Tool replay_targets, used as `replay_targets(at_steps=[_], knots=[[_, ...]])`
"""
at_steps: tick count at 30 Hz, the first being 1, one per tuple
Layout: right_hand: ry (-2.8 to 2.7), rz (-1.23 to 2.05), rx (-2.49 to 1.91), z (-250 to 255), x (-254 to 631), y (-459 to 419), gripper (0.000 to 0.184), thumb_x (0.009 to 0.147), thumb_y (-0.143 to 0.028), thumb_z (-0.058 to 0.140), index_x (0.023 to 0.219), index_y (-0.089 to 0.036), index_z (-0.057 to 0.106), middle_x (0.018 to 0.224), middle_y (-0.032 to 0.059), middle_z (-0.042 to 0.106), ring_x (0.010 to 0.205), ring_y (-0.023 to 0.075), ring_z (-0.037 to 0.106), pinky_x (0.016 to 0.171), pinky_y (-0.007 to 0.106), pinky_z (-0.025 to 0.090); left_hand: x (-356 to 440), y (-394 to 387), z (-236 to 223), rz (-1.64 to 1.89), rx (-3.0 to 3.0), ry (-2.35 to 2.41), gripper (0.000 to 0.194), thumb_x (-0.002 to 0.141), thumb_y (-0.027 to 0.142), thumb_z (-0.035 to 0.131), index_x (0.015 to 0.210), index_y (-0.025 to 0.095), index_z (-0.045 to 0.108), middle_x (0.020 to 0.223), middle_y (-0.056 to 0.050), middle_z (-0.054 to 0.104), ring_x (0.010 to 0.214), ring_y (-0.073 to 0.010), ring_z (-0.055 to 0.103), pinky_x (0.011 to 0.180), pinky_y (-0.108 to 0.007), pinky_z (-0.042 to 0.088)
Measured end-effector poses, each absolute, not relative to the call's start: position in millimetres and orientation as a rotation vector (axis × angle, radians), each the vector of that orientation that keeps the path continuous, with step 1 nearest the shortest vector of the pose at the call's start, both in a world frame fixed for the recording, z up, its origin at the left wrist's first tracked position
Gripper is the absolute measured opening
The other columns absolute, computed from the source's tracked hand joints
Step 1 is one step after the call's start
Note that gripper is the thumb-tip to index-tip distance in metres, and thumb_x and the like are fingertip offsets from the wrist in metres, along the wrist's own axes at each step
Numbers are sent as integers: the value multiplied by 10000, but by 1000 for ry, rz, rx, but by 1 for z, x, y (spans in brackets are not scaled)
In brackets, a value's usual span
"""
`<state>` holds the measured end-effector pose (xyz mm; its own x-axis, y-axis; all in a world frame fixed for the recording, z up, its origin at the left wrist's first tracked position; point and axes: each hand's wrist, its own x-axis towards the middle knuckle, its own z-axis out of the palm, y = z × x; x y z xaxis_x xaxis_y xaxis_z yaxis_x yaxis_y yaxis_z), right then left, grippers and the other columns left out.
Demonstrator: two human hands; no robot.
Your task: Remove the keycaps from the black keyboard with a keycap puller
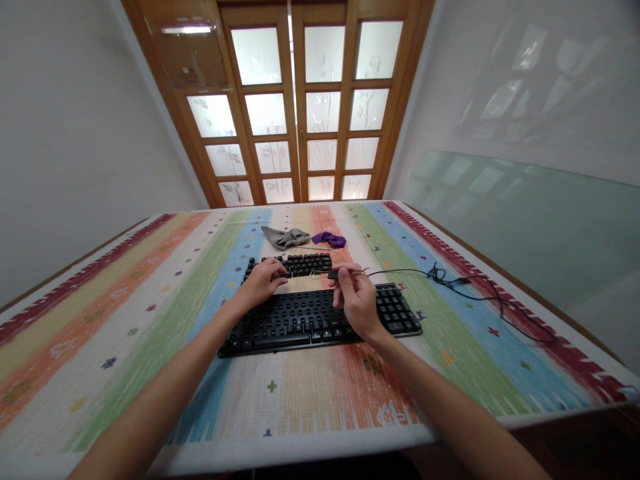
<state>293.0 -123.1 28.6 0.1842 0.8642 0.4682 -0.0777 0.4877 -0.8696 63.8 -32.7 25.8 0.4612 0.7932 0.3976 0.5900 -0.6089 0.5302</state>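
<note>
A black keyboard point(295, 320) lies across the striped cloth, with many of its keycaps off on the left and middle and the number pad still capped. Behind it, loose black keycaps point(309, 264) stand in rows. My left hand point(267, 279) is over the left end of these rows, its fingers pinched on what looks like a small black keycap point(287, 274). Above the right half of the keyboard, my right hand point(356, 300) grips a wire keycap puller point(320, 274) by its dark handle, wire prongs pointing left.
A crumpled grey cloth point(286, 237) and a purple cloth point(330, 239) lie behind the keycaps. The keyboard's black cable point(440, 273) runs tangled to the right. A striped tablecloth point(165, 333) covers the table. Wooden glazed doors point(295, 87) stand beyond.
</note>
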Motion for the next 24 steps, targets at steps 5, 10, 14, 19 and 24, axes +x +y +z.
replay_targets(at_steps=[5, 10, 14, 19, 24], knots=[[-1186, 766, -830, 30, 295, -122, 394, 923, -565, 542, 953, -175, 589, 658, -30, 595, 370, 51, 493, 364, 179, 367, 69, -27, 16, 728, 2512, 1146, 32, 774, 184, 642, 802, 178, 627, 804, -24, 617, 664, -153, 580, 677, -287, 480], [-1197, 778, -840, 30, 296, -121, 376, 934, -542, 539, 931, -170, 592, 665, -22, 601, 372, 48, 493, 362, 176, 340, 67, -25, 12, 670, 2515, 1214, 100, 764, 204, 669, 855, 186, 630, 763, 0, 627, 661, -161, 558, 688, -284, 446], [-1209, 775, -850, 29, 295, -122, 379, 936, -545, 530, 923, -172, 592, 657, -24, 601, 379, 50, 488, 367, 178, 340, 63, -22, 13, 642, 2554, 1213, 71, 781, 234, 681, 831, 185, 670, 803, -30, 662, 745, -191, 577, 756, -316, 453], [-1204, 791, -840, 27, 295, -121, 366, 931, -538, 543, 932, -175, 591, 687, -17, 611, 385, 48, 487, 364, 177, 347, 58, -17, 12, 609, 2608, 1121, 70, 791, 222, 680, 732, 190, 698, 827, -62, 676, 882, -239, 591, 851, -371, 459], [-1210, 800, -826, 25, 294, -121, 335, 942, -508, 542, 942, -177, 594, 701, -19, 607, 389, 44, 490, 369, 175, 360, 57, -15, 7, 680, 2623, 1138, 83, 806, 233, 662, 746, 190, 701, 953, -66, 615, 940, -227, 593, 892, -372, 478]])
